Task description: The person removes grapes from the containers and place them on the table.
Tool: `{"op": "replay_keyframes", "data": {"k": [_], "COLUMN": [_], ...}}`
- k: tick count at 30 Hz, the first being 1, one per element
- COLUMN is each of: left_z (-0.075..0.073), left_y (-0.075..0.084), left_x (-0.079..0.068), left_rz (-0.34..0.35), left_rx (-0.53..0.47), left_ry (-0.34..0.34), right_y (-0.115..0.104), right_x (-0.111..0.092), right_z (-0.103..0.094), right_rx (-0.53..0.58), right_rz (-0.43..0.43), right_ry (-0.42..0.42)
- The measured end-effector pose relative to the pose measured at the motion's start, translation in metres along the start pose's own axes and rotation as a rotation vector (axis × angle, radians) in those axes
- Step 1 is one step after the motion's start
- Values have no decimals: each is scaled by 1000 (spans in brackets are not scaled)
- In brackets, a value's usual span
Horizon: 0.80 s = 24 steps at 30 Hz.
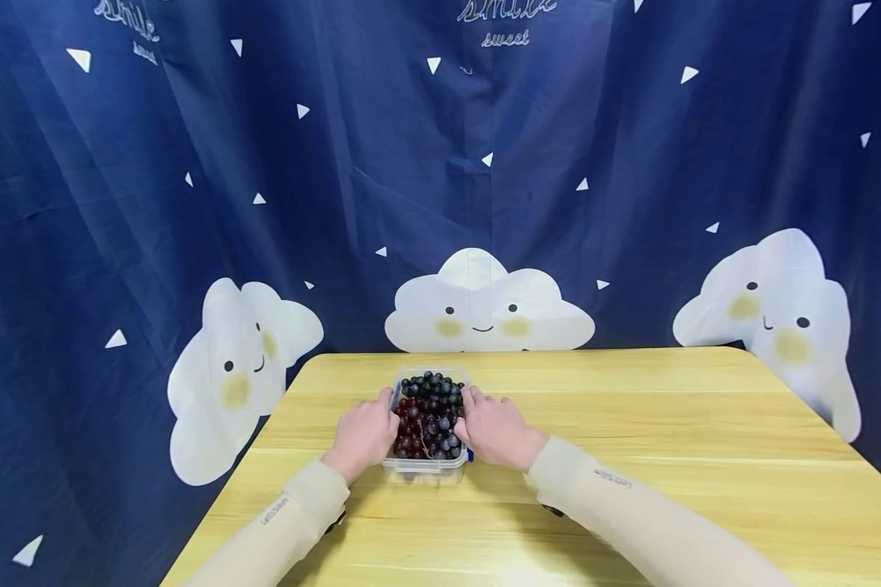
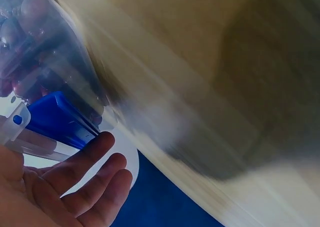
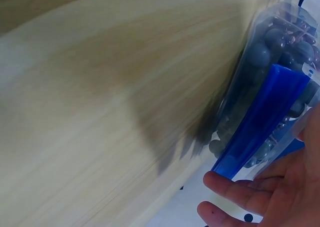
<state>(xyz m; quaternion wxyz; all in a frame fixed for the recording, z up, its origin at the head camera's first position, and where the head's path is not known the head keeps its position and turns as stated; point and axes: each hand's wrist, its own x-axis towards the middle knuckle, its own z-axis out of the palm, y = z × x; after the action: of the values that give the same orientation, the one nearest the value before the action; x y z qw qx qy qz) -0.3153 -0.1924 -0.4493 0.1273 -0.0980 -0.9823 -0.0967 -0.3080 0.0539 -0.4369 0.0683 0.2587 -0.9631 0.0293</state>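
Note:
Between both hands is a clear plastic box [image 1: 426,468] without a lid over it, filled with grapes. Dark green-black grapes [image 1: 433,386] lie at the far end, red ones [image 1: 409,436] near left and purple ones [image 1: 444,440] near right. My left hand [image 1: 365,432] grips the box's left side, thumb at the rim, fingertips by a blue latch [image 2: 62,119] that hangs down the wall. On the opposite side my right hand [image 1: 498,430] holds the rim likewise, a fingertip against the end of another blue latch [image 3: 262,117].
The box is over the far left part of a light wooden table [image 1: 631,456] with rounded far corners. Behind the table hangs a dark blue curtain [image 1: 411,187] printed with white clouds and small triangles.

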Motion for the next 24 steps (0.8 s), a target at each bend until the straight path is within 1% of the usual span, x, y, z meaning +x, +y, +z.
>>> {"op": "replay_keyframes", "data": {"k": [8, 14, 19, 24], "left_z": [0, -1, -2, 1], "left_y": [9, 14, 20, 23], "left_x": [-3, -7, -8, -10], "left_rz": [0, 20, 30, 43], "left_rx": [7, 3, 2, 5], "left_ry": [-24, -10, -21, -17], "right_y": [4, 7, 11, 13], "right_x": [-8, -15, -20, -25], "right_z": [-3, -5, -6, -6], "right_rx": [0, -2, 16, 27], "right_rz": [12, -4, 9, 8], "right_ry": [-24, -8, -6, 0]}}
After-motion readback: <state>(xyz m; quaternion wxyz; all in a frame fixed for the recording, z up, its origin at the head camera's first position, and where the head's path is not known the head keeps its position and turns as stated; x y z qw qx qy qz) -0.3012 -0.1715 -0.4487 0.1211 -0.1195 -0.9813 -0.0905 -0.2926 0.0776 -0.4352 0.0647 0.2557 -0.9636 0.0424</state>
